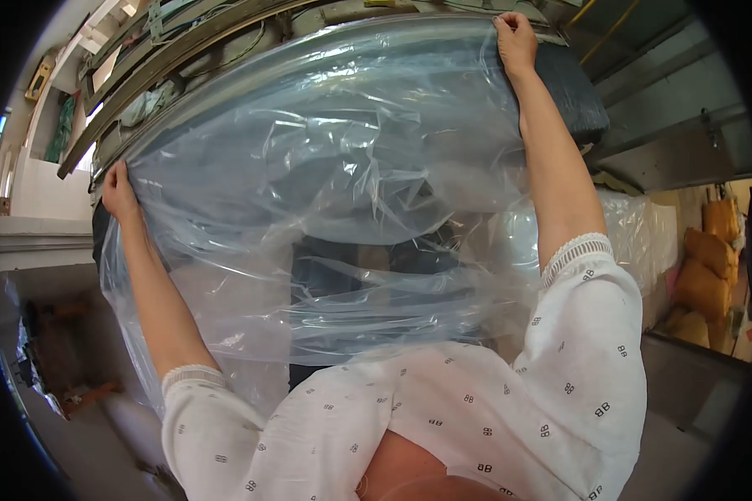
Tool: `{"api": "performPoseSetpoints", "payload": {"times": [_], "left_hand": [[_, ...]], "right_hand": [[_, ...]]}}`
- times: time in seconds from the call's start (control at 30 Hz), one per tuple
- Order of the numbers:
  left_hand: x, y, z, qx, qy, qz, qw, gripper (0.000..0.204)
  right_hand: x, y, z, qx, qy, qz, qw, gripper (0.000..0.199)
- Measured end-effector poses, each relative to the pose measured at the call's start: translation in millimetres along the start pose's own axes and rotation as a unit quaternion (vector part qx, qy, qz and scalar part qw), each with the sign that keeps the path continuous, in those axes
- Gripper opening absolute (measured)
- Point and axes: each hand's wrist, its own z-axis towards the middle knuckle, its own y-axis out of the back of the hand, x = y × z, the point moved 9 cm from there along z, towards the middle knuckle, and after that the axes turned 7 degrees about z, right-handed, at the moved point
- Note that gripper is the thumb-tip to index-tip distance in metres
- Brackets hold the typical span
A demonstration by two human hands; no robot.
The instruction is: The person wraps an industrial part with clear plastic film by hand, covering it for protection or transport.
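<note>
A wide sheet of clear plastic film (326, 159) is spread between my two hands and hangs down in shiny folds in front of me. My left hand (120, 192) pinches its edge at the far left, with fingers closed. My right hand (516, 42) is raised at the upper right and pinches the film's far corner between thumb and fingers. Both arms are stretched wide apart. Behind the film, a long bar or roller (309, 42) runs along the upper edge of the film, and dark shapes show through the film lower down.
A machine frame with long metal rails (167, 79) stands at the far side. Right of my right arm lies more bunched clear plastic (635, 225). Stacked yellow-brown sacks (702, 284) are at the far right. A dark roll end (572, 96) sits beside my right forearm.
</note>
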Motion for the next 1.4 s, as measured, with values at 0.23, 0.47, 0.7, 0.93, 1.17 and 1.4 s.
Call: {"api": "performPoseSetpoints", "payload": {"times": [0.23, 0.47, 0.7, 0.93, 1.17, 1.4], "left_hand": [[-8.3, -30.3, 21.0, 0.014, 0.009, -0.054, 0.998, 0.025], [-20.7, -21.0, 23.5, -0.051, -0.013, 0.094, 0.994, 0.030], [4.3, -12.0, 21.6, -0.012, 0.073, -0.043, 0.996, 0.027], [-13.5, -9.0, 15.3, -0.007, -0.021, 0.037, 0.999, 0.036], [-35.5, 36.3, -6.3, -0.003, -0.041, 0.095, 0.995, 0.037], [-144.7, -61.4, -104.9, 0.182, -0.191, 0.074, 0.962, 0.022]], "right_hand": [[-2.7, -2.3, 12.0, 0.022, -0.004, -0.107, 0.994, 0.018], [3.9, 3.0, 15.0, -0.002, -0.020, -0.134, 0.991, 0.039], [-15.0, 7.6, 23.0, -0.017, -0.074, -0.084, 0.994, 0.037], [-25.1, 8.6, 24.6, -0.036, -0.089, -0.081, 0.992, 0.045], [27.4, 7.9, -23.8, 0.191, -0.030, -0.084, 0.977, 0.030], [28.2, 185.6, 3.5, 0.144, -0.013, -0.228, 0.963, 0.021]]}}
